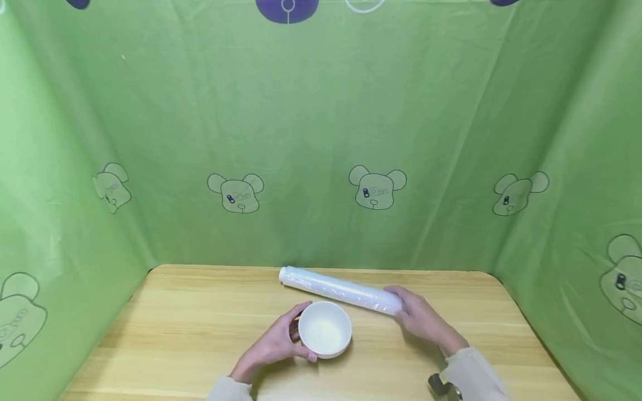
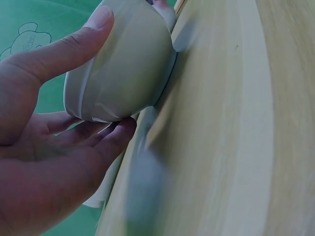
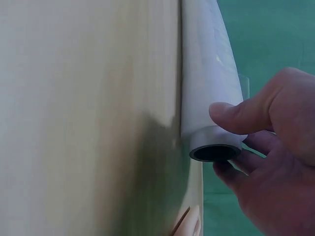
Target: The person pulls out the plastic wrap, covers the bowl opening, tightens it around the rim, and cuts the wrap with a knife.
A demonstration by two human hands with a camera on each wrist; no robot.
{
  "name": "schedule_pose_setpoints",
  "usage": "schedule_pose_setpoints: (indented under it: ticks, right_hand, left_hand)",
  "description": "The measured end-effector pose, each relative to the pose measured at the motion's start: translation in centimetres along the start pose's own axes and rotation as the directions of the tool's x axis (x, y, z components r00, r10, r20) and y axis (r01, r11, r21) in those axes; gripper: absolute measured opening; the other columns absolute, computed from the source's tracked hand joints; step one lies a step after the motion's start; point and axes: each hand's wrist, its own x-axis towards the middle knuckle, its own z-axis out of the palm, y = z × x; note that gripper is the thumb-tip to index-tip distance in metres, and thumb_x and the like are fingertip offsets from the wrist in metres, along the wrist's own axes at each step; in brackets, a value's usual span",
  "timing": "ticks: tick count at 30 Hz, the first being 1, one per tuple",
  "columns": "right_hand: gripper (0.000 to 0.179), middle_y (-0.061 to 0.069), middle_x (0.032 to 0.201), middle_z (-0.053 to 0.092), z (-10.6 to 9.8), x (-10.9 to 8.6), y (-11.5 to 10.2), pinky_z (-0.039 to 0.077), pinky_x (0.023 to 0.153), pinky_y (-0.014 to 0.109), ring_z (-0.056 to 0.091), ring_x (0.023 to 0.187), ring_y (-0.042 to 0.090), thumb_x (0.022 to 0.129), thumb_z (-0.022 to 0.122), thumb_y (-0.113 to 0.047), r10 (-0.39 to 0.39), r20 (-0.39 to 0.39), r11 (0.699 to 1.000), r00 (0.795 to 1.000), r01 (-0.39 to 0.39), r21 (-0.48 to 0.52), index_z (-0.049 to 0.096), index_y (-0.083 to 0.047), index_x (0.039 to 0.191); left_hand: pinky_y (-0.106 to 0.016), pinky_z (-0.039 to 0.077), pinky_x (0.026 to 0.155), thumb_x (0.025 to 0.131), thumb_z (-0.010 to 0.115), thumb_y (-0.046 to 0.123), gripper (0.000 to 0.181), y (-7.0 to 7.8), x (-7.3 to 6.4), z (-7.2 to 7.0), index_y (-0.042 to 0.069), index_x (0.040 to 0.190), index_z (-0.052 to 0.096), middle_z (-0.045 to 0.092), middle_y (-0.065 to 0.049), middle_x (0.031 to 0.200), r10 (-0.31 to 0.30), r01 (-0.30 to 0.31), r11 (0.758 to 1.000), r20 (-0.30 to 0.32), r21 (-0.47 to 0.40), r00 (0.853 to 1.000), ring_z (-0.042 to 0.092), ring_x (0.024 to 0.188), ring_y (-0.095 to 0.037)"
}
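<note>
A white bowl (image 1: 325, 329) stands upright near the front middle of the table, its inside bare. My left hand (image 1: 281, 338) grips it from the left, with the thumb on the near side and the fingers round the far side; the left wrist view shows the thumb (image 2: 74, 49) against the bowl's wall (image 2: 133, 59). Behind the bowl a roll of plastic wrap (image 1: 341, 289) lies slantwise. My right hand (image 1: 423, 317) holds its right end, and in the right wrist view the thumb (image 3: 241, 115) presses on the roll (image 3: 209, 73) beside its hollow core.
The wooden table (image 1: 200, 317) has green curtains (image 1: 311, 122) with bear-head prints behind it and at both sides. The roll's left end lies close to the table's back edge. A dark object (image 1: 438, 384) shows by the right sleeve.
</note>
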Motion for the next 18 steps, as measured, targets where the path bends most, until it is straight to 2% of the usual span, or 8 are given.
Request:
schedule_pose_setpoints:
  ticks: [4, 8, 14, 18]
  right_hand:
    - [0.055, 0.029, 0.139, 0.057, 0.2, 1.3, 0.3, 0.042, 0.108, 0.067, 0.054, 0.126, 0.049, 0.09, 0.06, 0.012, 0.015, 0.028, 1.0, 1.0, -0.015, 0.013, 0.051, 0.004, 0.144]
    - [0.055, 0.03, 0.142, 0.054, 0.6, 2.6, 0.6, 0.037, 0.112, 0.067, 0.049, 0.131, 0.051, 0.091, 0.057, 0.014, 0.033, 0.045, 0.998, 0.998, -0.035, 0.048, 0.049, 0.005, 0.145]
    - [0.057, 0.031, 0.138, 0.051, 1.0, 4.5, 1.2, 0.036, 0.11, 0.071, 0.049, 0.127, 0.053, 0.087, 0.056, 0.017, 0.002, 0.037, 0.999, 0.999, -0.004, 0.055, 0.054, 0.004, 0.142]
    - [0.056, 0.031, 0.137, 0.05, 1.0, 5.0, 1.5, 0.037, 0.108, 0.072, 0.049, 0.125, 0.054, 0.088, 0.055, 0.016, 0.016, 0.048, 0.998, 0.999, -0.018, 0.056, 0.054, 0.004, 0.143]
  left_hand:
    - [-0.034, 0.04, 0.114, 0.068, 0.087, -0.011, 0.115, -0.3, 0.3, 0.1, -0.009, 0.158, 0.016, 0.031, -0.031, 0.158, 0.01, -0.01, 1.0, 0.011, -0.004, 1.0, 0.037, 0.143, -0.048]
    - [-0.035, 0.04, 0.114, 0.067, 0.087, -0.011, 0.112, -0.5, 0.6, 0.3, -0.008, 0.157, 0.02, 0.031, -0.03, 0.158, 0.012, -0.012, 1.0, 0.018, -0.002, 1.0, 0.036, 0.143, -0.048]
    - [-0.031, 0.04, 0.114, 0.067, 0.086, -0.013, 0.113, -0.6, 1.2, 0.5, -0.008, 0.158, 0.02, 0.032, -0.027, 0.159, 0.002, -0.002, 1.0, 0.012, -0.031, 1.0, 0.037, 0.144, -0.044]
    - [-0.032, 0.04, 0.115, 0.068, 0.084, -0.015, 0.11, -0.8, 1.7, 0.7, -0.009, 0.157, 0.02, 0.033, -0.027, 0.158, 0.018, -0.015, 0.997, 0.045, -0.072, 0.999, 0.039, 0.143, -0.044]
